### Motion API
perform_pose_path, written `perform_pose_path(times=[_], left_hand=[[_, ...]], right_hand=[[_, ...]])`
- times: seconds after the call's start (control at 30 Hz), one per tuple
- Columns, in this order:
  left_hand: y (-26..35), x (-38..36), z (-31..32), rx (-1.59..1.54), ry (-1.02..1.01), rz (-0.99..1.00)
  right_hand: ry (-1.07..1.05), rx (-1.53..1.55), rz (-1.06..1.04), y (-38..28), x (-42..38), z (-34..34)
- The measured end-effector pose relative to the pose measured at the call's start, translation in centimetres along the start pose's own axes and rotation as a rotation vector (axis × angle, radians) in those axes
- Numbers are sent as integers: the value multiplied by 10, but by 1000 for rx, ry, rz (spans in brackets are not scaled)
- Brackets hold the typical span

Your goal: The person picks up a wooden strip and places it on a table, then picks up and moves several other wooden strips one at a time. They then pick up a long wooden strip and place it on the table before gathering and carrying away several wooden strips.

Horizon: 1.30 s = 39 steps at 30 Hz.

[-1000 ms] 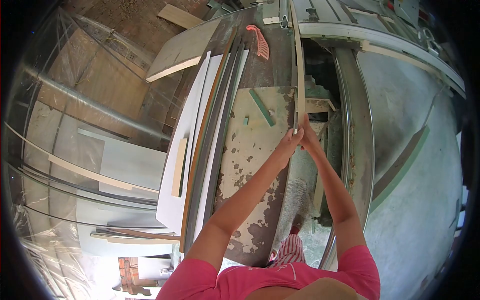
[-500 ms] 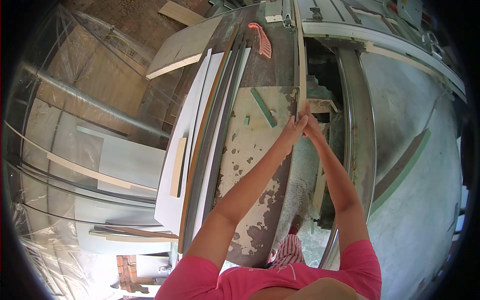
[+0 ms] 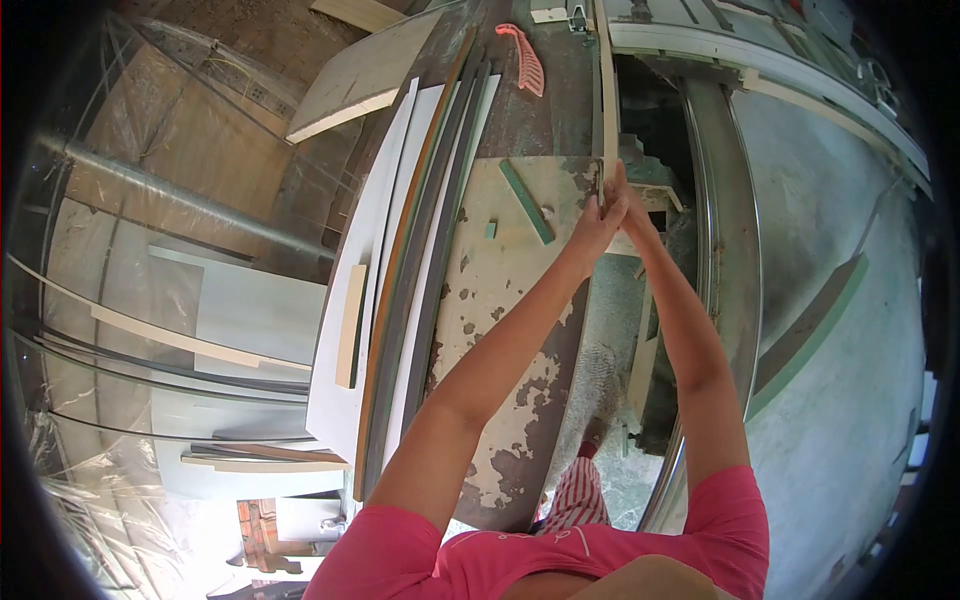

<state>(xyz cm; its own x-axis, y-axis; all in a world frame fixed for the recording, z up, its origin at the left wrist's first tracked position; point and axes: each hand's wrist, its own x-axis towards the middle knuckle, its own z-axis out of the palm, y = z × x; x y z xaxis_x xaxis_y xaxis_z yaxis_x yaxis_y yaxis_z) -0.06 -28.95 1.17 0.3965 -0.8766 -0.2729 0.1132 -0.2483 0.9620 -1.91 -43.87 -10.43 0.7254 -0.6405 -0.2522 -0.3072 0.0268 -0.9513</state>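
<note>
A long narrow light strip (image 3: 608, 100) runs away from me along the right edge of the worn bench (image 3: 530, 300). At its near end my left hand (image 3: 603, 218) is closed round it, the thumb pointing up. My right hand (image 3: 625, 195) is close against the left one, on the right side of the same strip, its fingers partly hidden. On the bench to the left of my hands lie a green strip (image 3: 527, 202) and a small green block (image 3: 490, 230). Farther off is a pink-orange slotted piece (image 3: 523, 60).
Long white and dark boards (image 3: 400, 270) lie stacked left of the bench. To the right are a metal rail (image 3: 725, 220), a dark gap beside it and a large grey panel (image 3: 800, 200). A green-edged strip (image 3: 815, 335) rests on that panel.
Both hands have moved slightly forward, away from my body, still at the strip's near end. The view has shifted a little.
</note>
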Motion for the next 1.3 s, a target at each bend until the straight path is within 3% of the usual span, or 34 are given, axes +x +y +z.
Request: perform_pose_path(times=[0.03, 0.1, 0.17, 0.27, 0.4, 0.47, 0.73, 0.93, 1.07, 1.17, 1.27, 1.3], left_hand=[[-7, 6, -3, 2, -94, 11], [-4, 2, 0, 8, -56, 7], [-5, 3, 1, 16, -16, 7], [-11, 6, 0, 19, 42, 65], [-9, -3, 2, -26, -23, 18], [-13, -6, 0, -36, -9, 30], [-7, -47, -1, -77, -30, -90], [-13, -73, -7, -91, -78, -51], [-22, -121, -23, -116, -41, -55], [-35, -179, -55, -287, -18, -209], [-79, -243, -94, -447, -19, -151], [-93, -276, -104, -482, 27, -133]], right_hand=[[8, 82, 38, 2, 13, -1], [11, 163, 78, -7, 11, 1], [242, -350, -67, -27, -1, 3], [286, -374, -82, -33, 11, 2], [271, -368, -100, -39, 19, -3], [237, -192, -38, -61, 5, -6], [233, -278, 56, -72, 29, -14], [241, -293, 173, -75, 53, -17], [273, -282, 76, -99, 56, -22], [13, 493, -30, -140, 35, -33], [-367, 832, -198, -190, -6, -24], [-420, 806, -179, -212, -42, 4]])
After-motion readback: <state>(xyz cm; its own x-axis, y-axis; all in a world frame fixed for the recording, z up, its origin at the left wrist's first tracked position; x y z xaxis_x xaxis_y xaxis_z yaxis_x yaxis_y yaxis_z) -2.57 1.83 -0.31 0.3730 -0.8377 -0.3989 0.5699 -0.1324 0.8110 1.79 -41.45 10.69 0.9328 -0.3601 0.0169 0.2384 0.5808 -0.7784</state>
